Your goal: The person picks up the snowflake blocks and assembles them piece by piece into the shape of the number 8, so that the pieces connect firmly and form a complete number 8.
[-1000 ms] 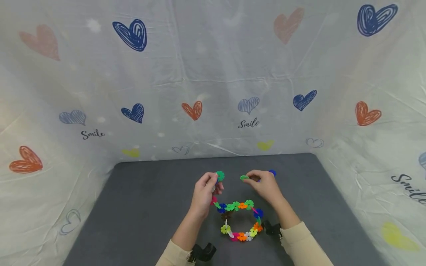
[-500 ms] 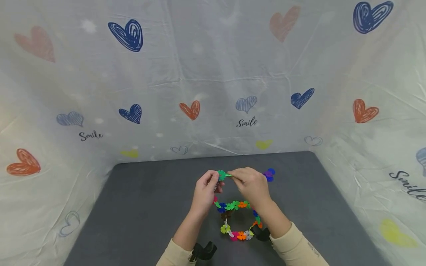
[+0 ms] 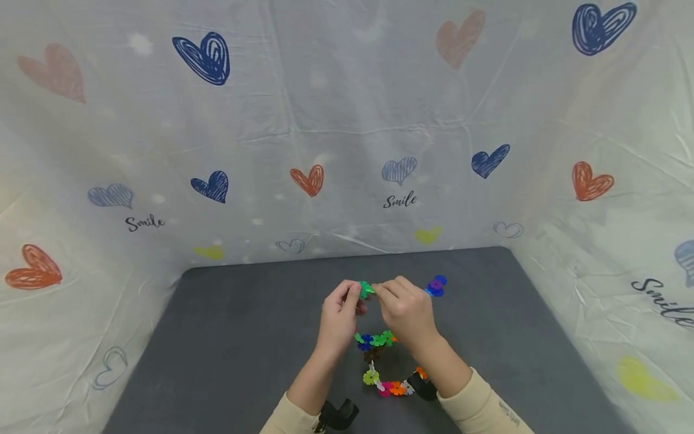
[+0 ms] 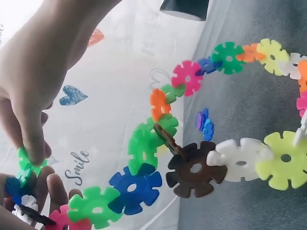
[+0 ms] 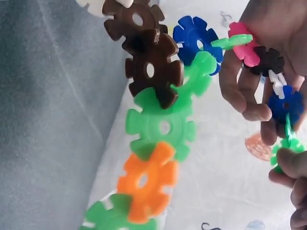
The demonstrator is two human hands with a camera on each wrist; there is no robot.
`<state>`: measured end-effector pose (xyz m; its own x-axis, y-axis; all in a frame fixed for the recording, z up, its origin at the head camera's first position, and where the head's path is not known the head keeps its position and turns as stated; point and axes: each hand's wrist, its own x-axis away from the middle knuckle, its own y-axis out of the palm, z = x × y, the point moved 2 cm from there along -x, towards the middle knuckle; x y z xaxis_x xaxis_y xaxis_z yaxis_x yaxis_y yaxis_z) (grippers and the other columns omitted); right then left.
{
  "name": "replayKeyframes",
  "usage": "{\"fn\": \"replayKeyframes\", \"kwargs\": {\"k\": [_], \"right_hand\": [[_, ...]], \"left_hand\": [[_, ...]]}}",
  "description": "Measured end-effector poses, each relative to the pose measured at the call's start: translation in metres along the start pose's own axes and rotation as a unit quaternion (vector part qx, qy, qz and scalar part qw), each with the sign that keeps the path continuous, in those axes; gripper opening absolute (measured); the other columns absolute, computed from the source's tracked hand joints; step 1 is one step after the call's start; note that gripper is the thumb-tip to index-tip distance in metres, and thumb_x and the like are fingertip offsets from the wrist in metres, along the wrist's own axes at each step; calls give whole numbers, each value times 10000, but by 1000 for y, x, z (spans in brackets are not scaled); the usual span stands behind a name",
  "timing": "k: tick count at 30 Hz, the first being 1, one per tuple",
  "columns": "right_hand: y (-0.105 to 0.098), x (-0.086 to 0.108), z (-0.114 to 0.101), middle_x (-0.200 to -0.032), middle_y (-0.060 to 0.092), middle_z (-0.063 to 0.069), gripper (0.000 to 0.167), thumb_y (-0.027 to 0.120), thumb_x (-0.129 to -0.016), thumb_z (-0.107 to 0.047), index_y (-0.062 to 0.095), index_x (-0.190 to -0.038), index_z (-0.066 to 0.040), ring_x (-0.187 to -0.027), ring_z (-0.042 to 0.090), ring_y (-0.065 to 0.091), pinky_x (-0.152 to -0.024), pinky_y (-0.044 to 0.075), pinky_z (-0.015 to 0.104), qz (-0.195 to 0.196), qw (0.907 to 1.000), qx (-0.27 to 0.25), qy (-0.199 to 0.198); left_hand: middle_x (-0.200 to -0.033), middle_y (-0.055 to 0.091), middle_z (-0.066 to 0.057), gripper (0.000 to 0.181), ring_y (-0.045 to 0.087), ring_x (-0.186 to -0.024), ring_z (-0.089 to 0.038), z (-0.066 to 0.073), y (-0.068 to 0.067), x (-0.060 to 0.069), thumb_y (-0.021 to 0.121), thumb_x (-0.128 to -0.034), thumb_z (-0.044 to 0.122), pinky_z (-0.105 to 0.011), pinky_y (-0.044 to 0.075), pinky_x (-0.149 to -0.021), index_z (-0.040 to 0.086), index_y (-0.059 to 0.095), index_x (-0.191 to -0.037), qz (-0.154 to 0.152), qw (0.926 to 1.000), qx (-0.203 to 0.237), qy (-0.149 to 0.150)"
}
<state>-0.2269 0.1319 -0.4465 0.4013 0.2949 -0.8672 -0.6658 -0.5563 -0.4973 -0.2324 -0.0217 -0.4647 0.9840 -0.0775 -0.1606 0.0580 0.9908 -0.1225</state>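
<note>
My left hand (image 3: 337,319) grips the end of a chain of colourful plastic snowflake discs, with a green disc (image 3: 365,290) at its fingertips. Against that disc my right hand (image 3: 409,310) pinches a light green disc (image 5: 289,145) between thumb and finger; the two discs touch. How deep their slots interlock is hidden by the fingers. Blue, white, black and pink discs hang from the left hand and join a closed loop of discs, including a yellow-green one (image 3: 371,378) and a brown one (image 4: 184,182). My right forearm covers part of the loop in the head view.
Loose blue and purple discs (image 3: 438,286) lie on the dark grey table (image 3: 244,337), beyond the right hand. A pale curtain (image 3: 336,90) printed with hearts surrounds the table's back and sides. Black wrist mounts (image 3: 338,415) sit at both sleeves.
My right hand has moved left, bringing its light green disc against the green disc in the left hand. The blue and purple discs came into fuller view. The left hand has barely moved.
</note>
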Motion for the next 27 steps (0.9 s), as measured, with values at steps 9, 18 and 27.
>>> {"fn": "replayKeyframes", "kwargs": {"k": [9, 18, 27], "right_hand": [[0, 14, 53, -1028, 764, 16, 339, 860, -802, -173, 773, -1128, -146, -796, 172, 680, -636, 567, 326, -1647, 9708, -983, 1443], [42, 106, 134, -1140, 700, 161, 384, 712, -957, -276, 689, -1297, -100, -947, 327, 666, -740, 550, 473, -3489, 8365, -537, 4191], [45, 121, 136, -1196, 633, 203, 298, 783, -898, -220, 740, -1178, -130, -1092, 391, 627, -899, 523, 571, -3452, 8469, -167, 4042]], "left_hand": [[-822, 662, -110, 281, 521, -596, -139, 0, -14, -4, 568, -1044, 329, -271, 466, -572, 104, 738, -1037, 207, 9970, -722, 202], [-869, 617, -180, 286, 649, -763, -271, -14, -19, -8, 453, -1094, 210, -372, 599, -785, 137, 639, -1298, -53, 9991, 60, -422], [-850, 574, -106, 313, 612, -734, -200, -24, -22, -12, 423, -1097, 158, -403, 597, -793, 4, 638, -1263, 366, 9891, 1092, -918]]}}
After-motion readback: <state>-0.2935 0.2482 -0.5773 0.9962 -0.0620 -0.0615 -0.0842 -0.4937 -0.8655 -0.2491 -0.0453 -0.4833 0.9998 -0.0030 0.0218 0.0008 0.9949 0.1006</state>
